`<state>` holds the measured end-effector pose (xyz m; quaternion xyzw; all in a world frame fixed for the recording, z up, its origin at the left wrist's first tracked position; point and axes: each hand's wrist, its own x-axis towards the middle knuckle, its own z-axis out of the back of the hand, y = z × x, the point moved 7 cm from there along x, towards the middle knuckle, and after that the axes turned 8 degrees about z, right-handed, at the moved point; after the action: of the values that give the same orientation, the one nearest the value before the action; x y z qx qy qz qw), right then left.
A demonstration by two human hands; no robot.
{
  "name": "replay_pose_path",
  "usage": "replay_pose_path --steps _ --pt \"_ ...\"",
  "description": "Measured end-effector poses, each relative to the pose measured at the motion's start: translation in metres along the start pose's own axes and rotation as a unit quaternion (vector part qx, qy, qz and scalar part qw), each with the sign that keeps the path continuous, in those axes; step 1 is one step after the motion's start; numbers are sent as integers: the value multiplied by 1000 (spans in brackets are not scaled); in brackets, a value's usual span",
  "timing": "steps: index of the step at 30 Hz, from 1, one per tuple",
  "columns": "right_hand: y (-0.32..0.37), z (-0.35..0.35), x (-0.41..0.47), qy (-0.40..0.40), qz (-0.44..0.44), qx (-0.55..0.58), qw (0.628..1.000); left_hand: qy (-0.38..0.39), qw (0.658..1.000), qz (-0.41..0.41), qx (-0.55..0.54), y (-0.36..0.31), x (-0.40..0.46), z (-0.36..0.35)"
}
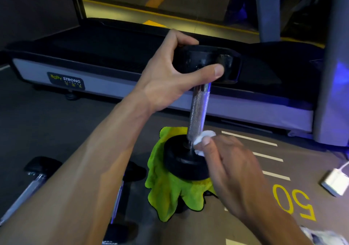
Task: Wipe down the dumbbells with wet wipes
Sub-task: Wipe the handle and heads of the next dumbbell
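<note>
The black dumbbell with a knurled chrome handle (pixel 198 110) stands upright, its lower round head on a bright green fluffy cloth (pixel 166 188) on the floor. The left hand (pixel 170 75) grips the upper black head, thumb and fingers curled around its rim. The right hand (pixel 226 161) pinches a small white wet wipe (pixel 204 137) against the base of the handle. 2 more dumbbells (pixel 34 178) lie at the left, beside a grey treadmill (pixel 132 86).
</note>
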<state>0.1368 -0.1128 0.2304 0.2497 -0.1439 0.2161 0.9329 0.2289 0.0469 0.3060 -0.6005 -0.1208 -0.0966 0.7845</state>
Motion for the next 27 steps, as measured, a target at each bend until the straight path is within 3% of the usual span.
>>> replay_pose_path --steps 9,13,18,23,27 --pt "34 -25 11 17 46 -71 996 -1 1000 -12 -3 -2 -2 -6" --pt "20 -17 3 2 64 -5 998 -3 1000 -14 -5 0 -4 0" --pt "-17 1 -1 -41 11 11 999 6 1000 -13 -16 0 -3 -2" --pt "26 -24 -4 -31 100 26 994 28 999 -27 -18 1 2 -5" --pt "15 -21 -3 -38 95 77 992 54 998 -38 2 -2 4 6"
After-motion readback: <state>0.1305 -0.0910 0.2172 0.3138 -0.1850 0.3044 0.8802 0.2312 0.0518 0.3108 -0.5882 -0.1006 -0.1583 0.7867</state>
